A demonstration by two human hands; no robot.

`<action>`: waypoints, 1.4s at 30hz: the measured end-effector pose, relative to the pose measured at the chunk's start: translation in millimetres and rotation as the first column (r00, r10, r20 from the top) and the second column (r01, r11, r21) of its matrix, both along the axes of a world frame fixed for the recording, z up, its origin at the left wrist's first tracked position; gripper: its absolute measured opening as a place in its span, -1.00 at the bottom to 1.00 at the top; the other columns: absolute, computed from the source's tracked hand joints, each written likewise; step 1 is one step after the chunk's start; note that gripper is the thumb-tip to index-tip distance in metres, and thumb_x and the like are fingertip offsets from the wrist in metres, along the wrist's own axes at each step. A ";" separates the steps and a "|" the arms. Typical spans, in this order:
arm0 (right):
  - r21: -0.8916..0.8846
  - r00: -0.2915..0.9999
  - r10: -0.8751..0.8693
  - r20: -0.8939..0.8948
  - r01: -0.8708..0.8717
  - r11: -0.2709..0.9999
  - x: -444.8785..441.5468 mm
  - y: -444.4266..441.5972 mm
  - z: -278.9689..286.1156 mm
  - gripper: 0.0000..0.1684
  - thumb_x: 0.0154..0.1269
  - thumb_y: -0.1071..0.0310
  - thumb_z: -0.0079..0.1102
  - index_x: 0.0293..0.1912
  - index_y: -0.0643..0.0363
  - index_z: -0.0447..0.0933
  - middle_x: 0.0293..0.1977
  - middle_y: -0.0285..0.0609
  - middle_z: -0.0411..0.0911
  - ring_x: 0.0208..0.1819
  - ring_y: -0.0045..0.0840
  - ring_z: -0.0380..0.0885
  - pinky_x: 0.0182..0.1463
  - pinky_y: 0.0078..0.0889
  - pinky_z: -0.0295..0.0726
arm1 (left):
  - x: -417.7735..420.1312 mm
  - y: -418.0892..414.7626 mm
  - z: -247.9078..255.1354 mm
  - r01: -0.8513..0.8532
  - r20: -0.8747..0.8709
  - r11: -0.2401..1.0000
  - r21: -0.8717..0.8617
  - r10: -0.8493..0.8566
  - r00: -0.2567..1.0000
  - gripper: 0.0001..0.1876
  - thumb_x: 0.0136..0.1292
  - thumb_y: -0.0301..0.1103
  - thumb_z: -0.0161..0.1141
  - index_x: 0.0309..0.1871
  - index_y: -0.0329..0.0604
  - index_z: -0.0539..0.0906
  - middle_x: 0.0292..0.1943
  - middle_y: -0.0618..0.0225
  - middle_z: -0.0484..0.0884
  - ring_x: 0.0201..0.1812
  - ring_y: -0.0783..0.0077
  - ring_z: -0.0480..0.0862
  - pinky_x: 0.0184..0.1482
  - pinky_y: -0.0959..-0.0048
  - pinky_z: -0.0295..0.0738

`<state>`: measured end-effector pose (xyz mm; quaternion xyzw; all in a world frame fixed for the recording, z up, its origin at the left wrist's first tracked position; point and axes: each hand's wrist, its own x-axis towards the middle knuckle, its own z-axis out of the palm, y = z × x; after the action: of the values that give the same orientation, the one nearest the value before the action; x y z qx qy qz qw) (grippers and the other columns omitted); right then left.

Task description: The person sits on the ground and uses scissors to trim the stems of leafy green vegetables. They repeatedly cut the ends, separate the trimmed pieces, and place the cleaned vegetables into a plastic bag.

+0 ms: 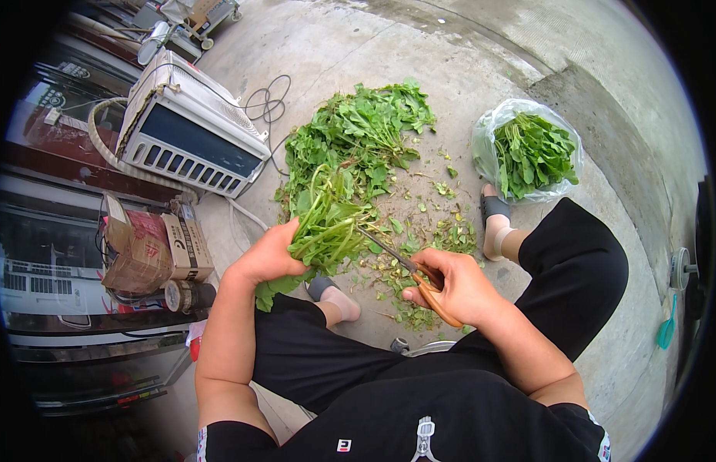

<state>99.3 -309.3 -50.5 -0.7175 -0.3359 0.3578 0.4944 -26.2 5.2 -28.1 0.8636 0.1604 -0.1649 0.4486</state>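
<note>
A bunch of leafy greens (329, 231) is gripped in my left hand (271, 251), its pale stems facing right and some leaves drooping below the wrist. My right hand (456, 286) holds a pair of scissors (430, 297) by its orange-brown handles. The dark blades reach up and left to the stem ends of the bunch; whether they touch a stem, I cannot tell. Just beyond the bunch, a heap of leafy greens (358, 127) spreads over the concrete floor. Trimmed bits of leaf and stem (427, 231) lie scattered between my feet.
A clear plastic bag (482, 141) of greens stands by my right foot. On the left are an air-conditioner unit (196, 138) with a loose cable (271, 98), cardboard boxes (184, 248) and a glass-fronted cabinet (52, 283). A wheeled trolley (213, 17) stands farther back.
</note>
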 end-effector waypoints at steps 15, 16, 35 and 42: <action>-0.050 0.992 0.018 0.128 -0.011 0.999 -3.0 1.0 -5.1 -0.58 0.07 0.08 0.45 -0.26 0.20 0.55 -0.55 -0.06 0.52 -0.52 -0.17 0.49 -0.39 -0.24 0.47 | 2.4 -5.9 7.9 0.010 0.009 1.000 0.006 -0.010 1.000 -0.27 -0.16 -0.58 0.31 0.24 -0.20 0.44 -0.05 0.24 0.65 0.00 0.43 0.58 0.14 0.46 0.43; -0.046 0.993 0.013 0.119 -0.008 0.999 -3.9 1.0 -6.4 -0.58 0.07 0.09 0.46 -0.25 0.20 0.55 -0.56 -0.06 0.52 -0.54 -0.21 0.48 -0.40 -0.26 0.46 | 1.6 -4.7 6.6 0.001 0.005 1.000 0.006 -0.001 1.000 -0.27 -0.16 -0.58 0.32 0.24 -0.20 0.44 -0.05 0.24 0.65 0.00 0.43 0.58 0.14 0.46 0.43; 0.177 0.890 0.001 -0.456 0.090 0.980 -12.8 2.4 -22.4 -0.70 0.24 0.22 0.43 -0.18 0.17 0.55 -0.56 -0.54 0.39 -0.52 -0.91 0.23 -0.47 -0.74 0.22 | 2.2 -0.5 7.4 -0.101 0.098 0.995 0.000 0.101 0.990 -0.28 -0.14 -0.57 0.36 0.23 -0.21 0.46 -0.08 0.32 0.65 -0.06 0.52 0.58 0.07 0.47 0.47; 0.144 0.735 0.077 -0.674 0.029 0.989 -13.8 4.4 -22.1 -0.66 0.33 0.04 0.29 -0.28 0.10 0.47 -0.70 -0.46 0.30 -0.76 -0.78 0.21 -0.67 -0.65 0.18 | 3.3 -2.7 6.7 -0.074 0.100 0.994 0.074 0.066 0.993 -0.32 -0.15 -0.54 0.34 0.19 -0.22 0.46 -0.15 0.19 0.68 -0.12 0.39 0.64 0.04 0.43 0.49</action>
<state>85.5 -305.0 -72.5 -0.4959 -0.1672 0.5753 0.6286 -23.0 2.5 -21.4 0.8813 0.1747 -0.1002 0.4274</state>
